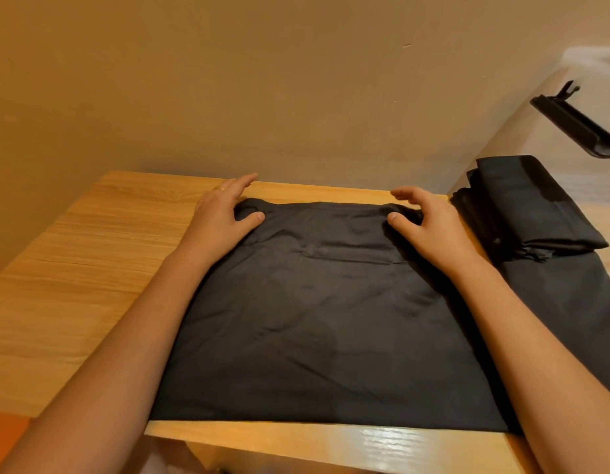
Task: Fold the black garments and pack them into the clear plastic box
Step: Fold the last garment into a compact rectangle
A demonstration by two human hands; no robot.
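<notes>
Black garment (317,302) lies flat on table (91,251). Left hand (221,213) open, fingers straight, thumb pressing far left corner. Right hand (430,220) curled, pinching far right corner. Best approach: pinch both corners evenly, lift together, fold toward body, match edges, smooth creases. Clear box (522,138) at right.

Flat black garment (317,302) lies beside folded black stack (536,206)
</notes>
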